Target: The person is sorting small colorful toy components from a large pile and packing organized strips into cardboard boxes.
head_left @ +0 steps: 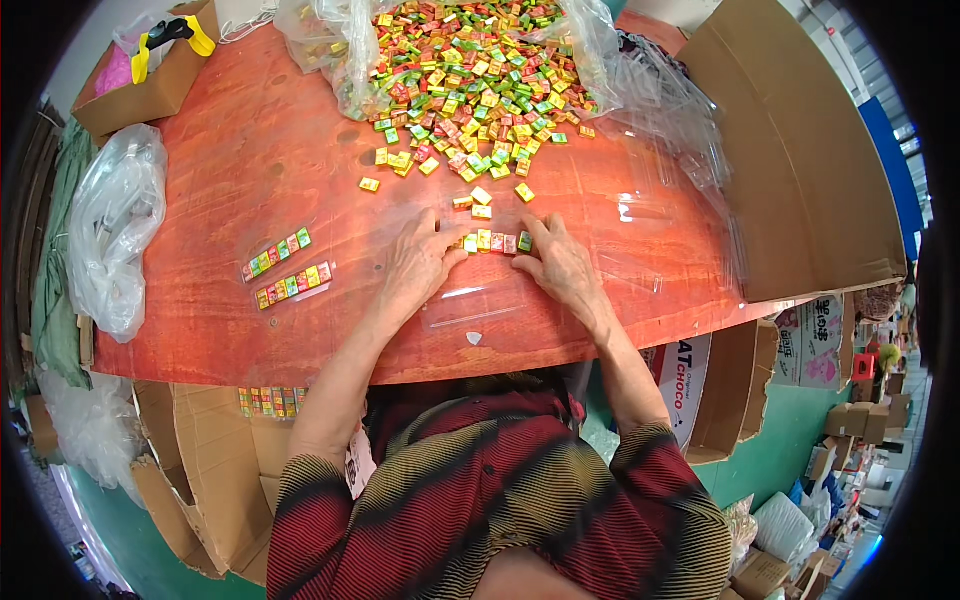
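Note:
Between my hands lies a short row of small candy-coloured boxes, set side by side on the red table. My left hand is closed at the row's left end, with finger and thumb about the end box. At the right end, my right hand pinches a small green box between finger and thumb. Just beyond the row are a few loose yellow boxes. A clear plastic piece lies on the near side of the row.
A large heap of small boxes spills from a clear bag at the back. Two finished-looking rows rest at the left. Cardboard stands along the right; an open carton sits below the table's front edge.

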`<state>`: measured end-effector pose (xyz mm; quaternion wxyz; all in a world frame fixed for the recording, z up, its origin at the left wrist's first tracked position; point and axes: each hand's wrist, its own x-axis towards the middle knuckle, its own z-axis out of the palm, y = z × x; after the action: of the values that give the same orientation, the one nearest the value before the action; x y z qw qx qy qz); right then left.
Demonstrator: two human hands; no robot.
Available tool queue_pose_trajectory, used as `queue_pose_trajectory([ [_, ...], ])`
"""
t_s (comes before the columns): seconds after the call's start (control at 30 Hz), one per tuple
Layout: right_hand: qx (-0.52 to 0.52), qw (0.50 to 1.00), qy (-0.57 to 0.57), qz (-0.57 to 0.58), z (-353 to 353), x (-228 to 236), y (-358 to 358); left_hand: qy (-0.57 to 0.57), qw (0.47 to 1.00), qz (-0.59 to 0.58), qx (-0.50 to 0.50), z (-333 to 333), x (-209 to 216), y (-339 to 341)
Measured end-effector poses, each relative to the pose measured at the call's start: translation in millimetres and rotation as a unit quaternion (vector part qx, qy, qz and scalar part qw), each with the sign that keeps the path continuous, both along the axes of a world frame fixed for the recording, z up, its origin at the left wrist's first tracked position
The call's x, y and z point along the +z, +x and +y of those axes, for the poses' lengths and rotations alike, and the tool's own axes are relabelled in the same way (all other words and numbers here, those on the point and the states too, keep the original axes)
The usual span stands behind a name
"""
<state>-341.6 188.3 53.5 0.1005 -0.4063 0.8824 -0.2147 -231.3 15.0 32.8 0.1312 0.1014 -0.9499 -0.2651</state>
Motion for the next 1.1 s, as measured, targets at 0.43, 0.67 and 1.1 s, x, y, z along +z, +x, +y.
queue_pose_trajectory([
  [0.43,0.103,0.99,-0.1,0.006,-10.1,-16.7,-4.0,0.032,0.995,0.039,-0.082,-9.2,-2.3,-6.2],
  [0.67,0.089,0.99,-0.097,0.058,-13.7,-23.4,0.8,0.008,0.999,0.028,-0.039,0.8,-9.4,-9.1],
  [1.1,0.095,0.985,-0.127,0.064,-14.0,-22.5,0.6,0.016,0.999,0.009,-0.028,3.5,-2.1,-8.4],
])
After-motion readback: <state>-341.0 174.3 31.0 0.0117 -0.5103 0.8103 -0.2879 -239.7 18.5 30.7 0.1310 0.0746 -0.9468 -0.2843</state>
